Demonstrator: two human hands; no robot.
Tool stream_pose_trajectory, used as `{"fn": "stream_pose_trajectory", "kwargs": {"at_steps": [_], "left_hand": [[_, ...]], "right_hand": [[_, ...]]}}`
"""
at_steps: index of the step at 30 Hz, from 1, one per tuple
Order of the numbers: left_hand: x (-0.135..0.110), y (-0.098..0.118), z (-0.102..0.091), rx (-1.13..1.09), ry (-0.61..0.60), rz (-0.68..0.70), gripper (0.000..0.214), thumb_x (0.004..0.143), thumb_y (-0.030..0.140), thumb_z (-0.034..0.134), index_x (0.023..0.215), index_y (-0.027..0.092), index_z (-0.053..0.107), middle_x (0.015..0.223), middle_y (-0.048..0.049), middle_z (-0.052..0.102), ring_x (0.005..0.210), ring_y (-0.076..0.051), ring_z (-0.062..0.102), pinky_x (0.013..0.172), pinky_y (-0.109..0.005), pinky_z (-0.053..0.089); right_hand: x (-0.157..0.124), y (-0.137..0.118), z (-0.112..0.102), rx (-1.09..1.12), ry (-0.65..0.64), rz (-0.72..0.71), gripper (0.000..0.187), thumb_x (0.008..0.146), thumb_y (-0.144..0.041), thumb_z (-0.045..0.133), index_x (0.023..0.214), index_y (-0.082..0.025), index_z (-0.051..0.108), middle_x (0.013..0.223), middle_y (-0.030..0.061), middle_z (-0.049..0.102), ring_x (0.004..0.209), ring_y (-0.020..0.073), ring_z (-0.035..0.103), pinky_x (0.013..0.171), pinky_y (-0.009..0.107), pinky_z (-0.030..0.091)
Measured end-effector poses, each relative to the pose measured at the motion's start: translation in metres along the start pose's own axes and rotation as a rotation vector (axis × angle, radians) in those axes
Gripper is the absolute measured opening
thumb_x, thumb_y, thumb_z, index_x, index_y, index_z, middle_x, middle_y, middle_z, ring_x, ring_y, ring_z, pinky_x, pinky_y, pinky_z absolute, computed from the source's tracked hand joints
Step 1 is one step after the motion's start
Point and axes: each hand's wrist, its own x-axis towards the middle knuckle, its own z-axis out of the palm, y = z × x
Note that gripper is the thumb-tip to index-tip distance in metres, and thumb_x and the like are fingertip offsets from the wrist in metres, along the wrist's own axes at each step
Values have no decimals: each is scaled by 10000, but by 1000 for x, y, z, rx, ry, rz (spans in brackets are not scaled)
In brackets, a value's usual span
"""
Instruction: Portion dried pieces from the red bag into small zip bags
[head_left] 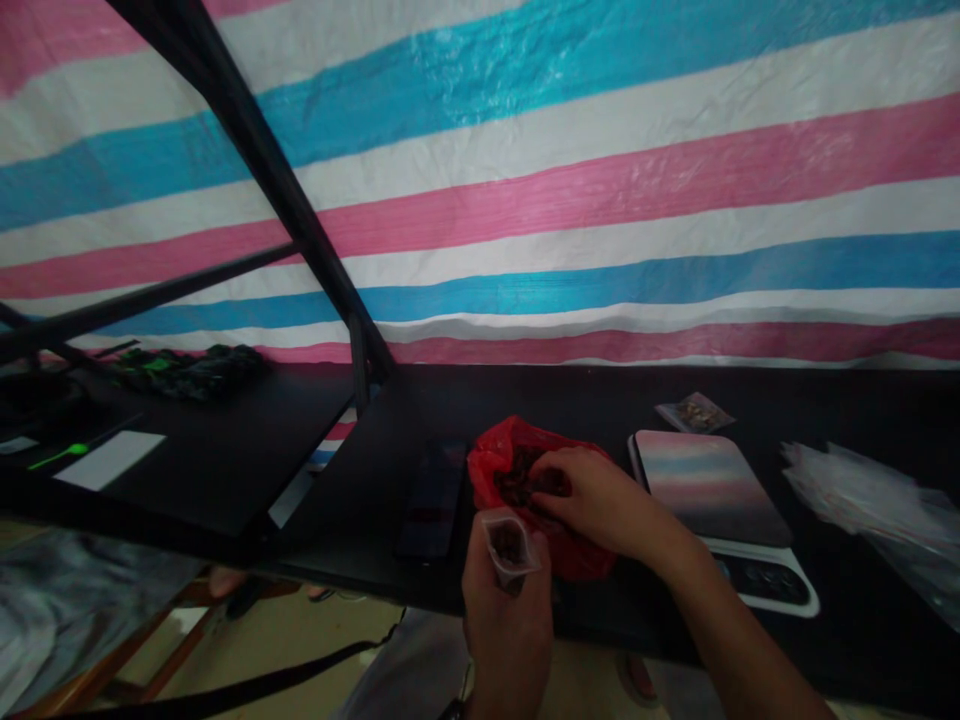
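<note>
A small clear plastic bag point(510, 549) stands mouth-up in my left hand point(504, 610), whose fingers are wrapped around it. Dark brown bits show inside its open mouth. My right hand point(589, 497) reaches into an open red plastic bag point(495, 441) on the black table. Its thumb and fingers are pinched together among a heap of small dark brown dried pieces point(517, 480); the fingertips are partly hidden by them. What kind the pieces are, I cannot tell.
A digital scale point(701, 485) lies right of the red bag, with a filled small bag point(696, 412) behind it. Empty clear bags point(870, 500) pile up farther right. A dark phone point(431, 500) lies left. A black metal frame point(300, 225) rises before the striped tarp point(600, 200).
</note>
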Motion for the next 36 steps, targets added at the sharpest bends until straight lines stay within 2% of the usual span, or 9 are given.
{"fn": "stream_pose_trajectory", "kwargs": {"at_steps": [5,9,15,18,22,25,28,31,36], "left_hand": [[10,5,2,-78,-44,-14,274,830,392,804,791,211,602,707,28,577,648,-137,564,621,-223,469],[22,7,6,-103,-134,12,246,806,362,779,777,209,590,686,40,556,618,-125,531,592,-216,443],[35,9,13,23,-174,65,189,841,319,718,797,219,564,724,38,547,657,-135,527,617,-233,434],[37,10,18,83,-208,63,169,859,315,693,809,225,559,743,28,584,680,-146,572,647,-246,448],[38,9,22,164,-209,61,131,897,303,677,936,239,570,826,18,660,724,-160,636,692,-261,467],[39,7,23,245,-219,80,140,923,326,675,982,258,568,857,17,691,743,-176,659,707,-279,472],[40,8,25,336,-219,103,141,944,378,667,989,272,584,861,16,714,758,-197,681,703,-295,462],[41,9,27,396,-204,118,138,950,401,660,1003,286,605,880,10,745,791,-221,709,711,-308,457],[42,9,30,495,-171,165,133,898,300,665,1018,295,607,897,-4,767,844,-256,727,736,-328,450]], "right_hand": [[-4,7,-7,142,-33,42,151,937,-293,689,1013,-227,801,997,37,835,899,218,767,766,307,517],[-3,20,-11,202,-33,113,176,920,-292,682,1029,-200,786,933,56,827,823,214,762,697,297,522],[-2,33,-21,347,16,154,283,921,-350,642,1111,-177,760,977,86,822,872,237,767,753,330,567],[-6,31,-26,432,35,154,304,912,-390,653,1115,-184,747,1023,91,819,931,247,774,804,347,581],[-12,21,-33,533,92,132,349,909,-454,670,1140,-198,724,1050,86,820,961,238,778,828,353,593],[-15,10,-39,564,150,80,316,907,-450,678,1116,-216,717,1051,71,825,983,232,784,855,353,600],[-18,-1,-41,519,207,22,250,916,-412,678,1091,-238,716,1051,59,826,997,234,787,891,368,603],[-21,-11,-39,380,248,-2,213,928,-312,693,1128,-249,726,1112,56,818,1026,236,775,941,391,592],[-25,-22,-32,37,278,-39,304,892,-141,764,1169,-266,743,1184,44,783,1115,270,709,1029,477,540]]}}
